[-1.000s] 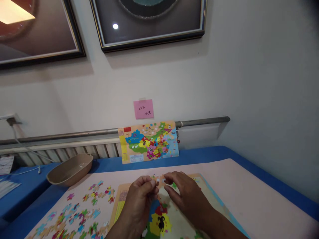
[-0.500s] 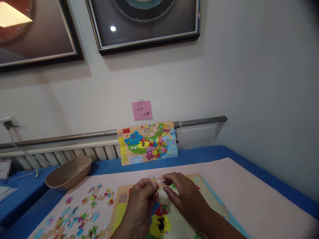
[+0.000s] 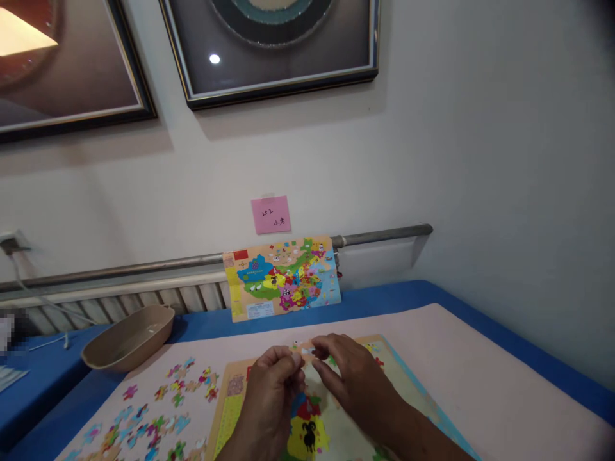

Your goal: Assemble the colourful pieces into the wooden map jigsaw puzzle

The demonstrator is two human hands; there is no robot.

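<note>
Two framed pictures (image 3: 283, 64) hang above pink mat (image 3: 480, 365); left hand (image 3: 271, 384) pinched, contents unclear; right hand (image 3: 353, 374), fingers parted; both stay over jigsaw board (image 3: 228, 410)

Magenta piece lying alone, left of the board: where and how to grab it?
Probably pinch opposite edges between thumb and fingertip, from above, with the left hand, which is nearer. The magenta piece lies flat on the pink sheet, apart from the other pieces, so fingers should have room around it; its protruding knobs offer edges to catch.
</note>
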